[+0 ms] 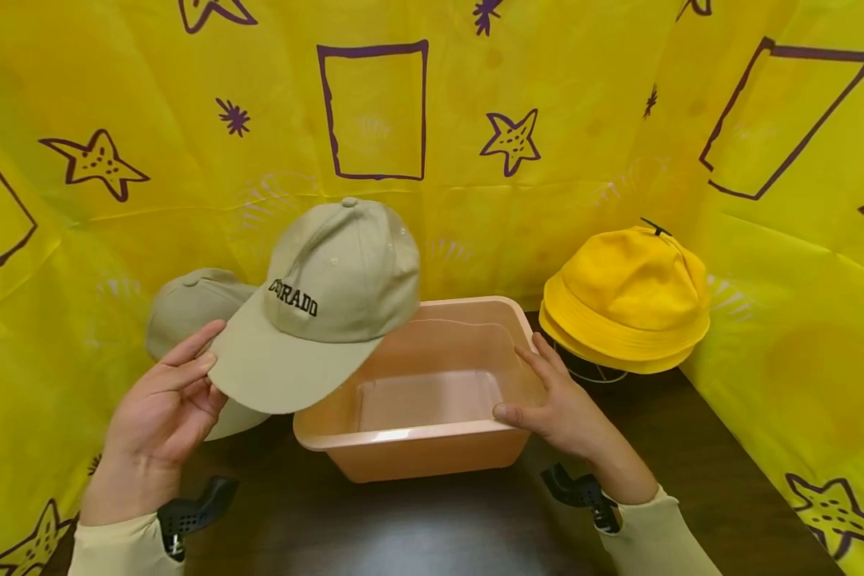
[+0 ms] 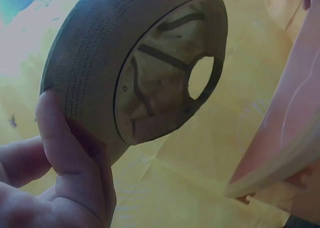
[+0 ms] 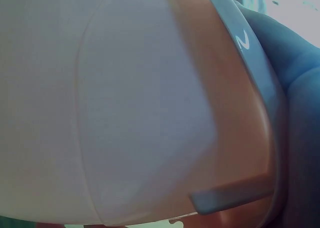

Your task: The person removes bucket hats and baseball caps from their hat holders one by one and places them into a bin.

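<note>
My left hand [image 1: 160,408] pinches the brim edge of a beige cap [image 1: 346,272] lettered in black, held up above the left part of a pink plastic bin [image 1: 418,454]. The left wrist view shows the underside of that cap [image 2: 90,63], its back opening and my left hand's fingers [image 2: 70,143] at the brim. Resting on the bin's right rim is my right hand [image 1: 565,412], fingers spread and thumb on the front corner. In the right wrist view the bin's wall [image 3: 240,118] fills most of the picture, with part of my right hand [image 3: 300,98] along the rim.
Behind the held cap, at the left, is another beige cap [image 1: 187,312]. Yellow brimmed hats [image 1: 622,296] sit on a wire stand right of the bin. A yellow patterned cloth [image 1: 461,216] surrounds the dark table [image 1: 432,528].
</note>
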A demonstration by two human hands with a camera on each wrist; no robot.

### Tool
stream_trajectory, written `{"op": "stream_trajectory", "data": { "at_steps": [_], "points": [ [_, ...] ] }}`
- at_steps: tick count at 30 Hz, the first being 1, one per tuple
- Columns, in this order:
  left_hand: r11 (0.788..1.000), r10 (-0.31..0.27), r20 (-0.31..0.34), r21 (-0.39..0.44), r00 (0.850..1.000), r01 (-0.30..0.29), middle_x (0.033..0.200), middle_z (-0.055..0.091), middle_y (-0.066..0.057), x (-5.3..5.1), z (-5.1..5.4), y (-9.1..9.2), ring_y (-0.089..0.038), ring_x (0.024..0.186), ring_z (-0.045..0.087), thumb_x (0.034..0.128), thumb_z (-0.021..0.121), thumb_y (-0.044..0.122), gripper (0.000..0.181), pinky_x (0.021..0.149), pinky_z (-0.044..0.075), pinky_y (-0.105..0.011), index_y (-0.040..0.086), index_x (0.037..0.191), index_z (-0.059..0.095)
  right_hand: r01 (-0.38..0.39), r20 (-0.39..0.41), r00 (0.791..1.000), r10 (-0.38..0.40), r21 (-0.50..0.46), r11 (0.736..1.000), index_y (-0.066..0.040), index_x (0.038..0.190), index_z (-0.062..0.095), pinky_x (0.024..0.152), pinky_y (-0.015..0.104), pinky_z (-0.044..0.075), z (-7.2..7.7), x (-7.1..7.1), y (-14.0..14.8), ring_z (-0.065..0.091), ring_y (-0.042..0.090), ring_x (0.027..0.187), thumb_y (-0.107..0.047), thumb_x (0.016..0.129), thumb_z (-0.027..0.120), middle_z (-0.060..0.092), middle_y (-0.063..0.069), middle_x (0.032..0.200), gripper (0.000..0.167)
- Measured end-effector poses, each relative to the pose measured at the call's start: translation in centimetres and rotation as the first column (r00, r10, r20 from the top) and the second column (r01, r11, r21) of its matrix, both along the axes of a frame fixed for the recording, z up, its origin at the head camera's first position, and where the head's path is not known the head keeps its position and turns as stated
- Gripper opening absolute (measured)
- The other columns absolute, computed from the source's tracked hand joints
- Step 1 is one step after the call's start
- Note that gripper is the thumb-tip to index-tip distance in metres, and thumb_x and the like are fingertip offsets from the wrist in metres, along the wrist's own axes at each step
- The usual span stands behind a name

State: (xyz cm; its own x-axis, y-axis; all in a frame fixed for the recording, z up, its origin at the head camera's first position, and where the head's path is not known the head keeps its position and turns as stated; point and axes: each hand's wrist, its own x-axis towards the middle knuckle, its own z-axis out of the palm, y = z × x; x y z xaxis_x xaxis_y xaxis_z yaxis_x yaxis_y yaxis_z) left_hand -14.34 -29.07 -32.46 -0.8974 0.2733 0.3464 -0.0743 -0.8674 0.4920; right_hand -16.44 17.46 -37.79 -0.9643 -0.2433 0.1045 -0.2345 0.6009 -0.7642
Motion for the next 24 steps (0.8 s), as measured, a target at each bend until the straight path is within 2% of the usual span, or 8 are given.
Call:
{"op": "stream_trajectory", "data": {
  "at_steps": [4,12,20,24],
  "points": [
    [0.997,-0.027,-0.002,-0.075,1.0,0.027,0.126,0.059,-0.026,-0.5,0.6,0.8,-0.034,0.106,0.064,0.1057,0.022,-0.008,0.044,0.086,0.054,-0.037,-0.008,0.14,0.049,-0.004,-0.006,1.0,0.004,0.002,1.0,-0.008,0.155,0.034,0.107,0.068,0.023,0.0,0.0,0.0,0.019,0.046,0.143,-0.052,0.077,0.082,0.005,0.01,0.165,0.101],
    [0.978,-0.045,0.024,-0.202,0.999,0.049,0.122,0.063,-0.021,-1.3,1.5,1.6,-0.029,0.1,0.066,0.1054,0.028,-0.008,0.041,0.083,0.055,-0.035,-0.005,0.138,0.052,-0.004,-0.007,1.0,0.004,0.002,1.0,-0.008,0.156,0.031,0.107,0.066,0.024,0.1,0.1,0.0,0.02,0.046,0.143,-0.052,0.077,0.082,0.005,0.01,0.165,0.103],
    [0.953,-0.069,0.052,-0.292,0.996,0.082,0.118,0.065,-0.018,-2.2,1.5,2.5,-0.025,0.095,0.068,0.1053,0.03,-0.008,0.041,0.079,0.056,-0.032,-0.002,0.134,0.058,-0.003,-0.008,1.0,0.003,-0.002,1.0,-0.002,0.157,0.024,0.109,0.064,0.023,0.1,0.1,-0.1,0.018,0.043,0.144,-0.051,0.077,0.082,0.006,0.01,0.165,0.11],
    [0.939,-0.061,0.072,-0.335,0.996,0.081,0.118,0.065,-0.015,-2.5,1.3,3.0,-0.023,0.094,0.068,0.1048,0.033,-0.008,0.039,0.079,0.056,-0.031,0.0,0.132,0.061,0.004,0.0,1.0,-0.004,-0.017,1.0,0.0,0.157,0.02,0.111,0.062,0.021,0.2,0.2,-0.2,0.016,0.04,0.145,-0.051,0.076,0.083,0.005,0.009,0.166,0.114]
  ]
}}
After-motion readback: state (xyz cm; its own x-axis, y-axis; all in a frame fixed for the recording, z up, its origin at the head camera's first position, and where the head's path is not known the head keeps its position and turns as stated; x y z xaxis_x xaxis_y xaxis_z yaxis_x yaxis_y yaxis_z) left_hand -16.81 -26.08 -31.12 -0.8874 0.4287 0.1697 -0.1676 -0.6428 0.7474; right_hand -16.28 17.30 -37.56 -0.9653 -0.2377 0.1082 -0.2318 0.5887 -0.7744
